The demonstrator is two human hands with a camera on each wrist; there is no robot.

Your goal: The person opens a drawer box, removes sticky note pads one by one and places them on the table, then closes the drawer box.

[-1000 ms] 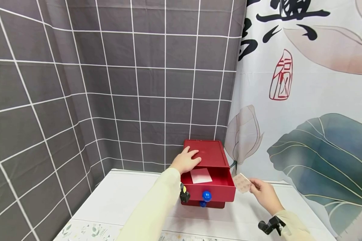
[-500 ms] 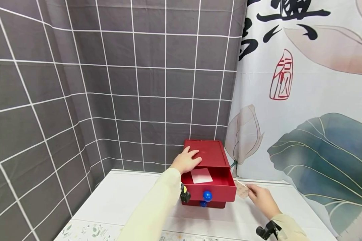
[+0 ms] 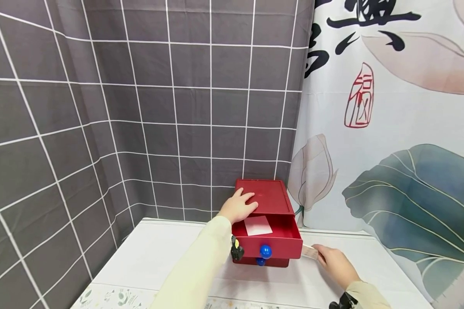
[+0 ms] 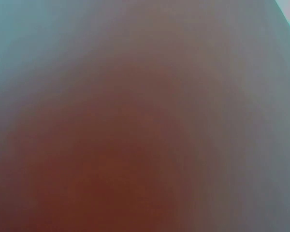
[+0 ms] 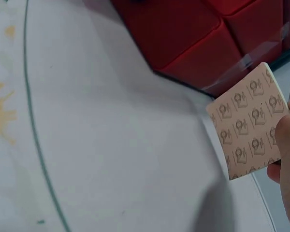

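Observation:
A red drawer box (image 3: pixel 268 197) stands on the table, its upper drawer (image 3: pixel 248 247) pulled out. Fingers spread, my left hand (image 3: pixel 237 208) rests on the left side of the box's top. Inside that drawer lies a pale pink square (image 3: pixel 258 225). Just right of the drawer front, my right hand (image 3: pixel 335 265) pinches a sticky note pad (image 3: pixel 309 252) by its edge. The right wrist view shows the pad's tan printed side and pale edge, with thumb and fingertips on one edge. The left wrist view is a blur.
Blue knobs mark the upper drawer and the lower drawer (image 3: pixel 276 262), which sits below it. The white table (image 3: pixel 170 244) has a floral strip at its front. Behind hang a grey grid curtain (image 3: pixel 193 141) and a white printed cloth (image 3: pixel 328 107).
My right hand has come down slightly, and the sticky note pad has tipped until it shows nearly edge-on. The left hand and drawer have stayed put.

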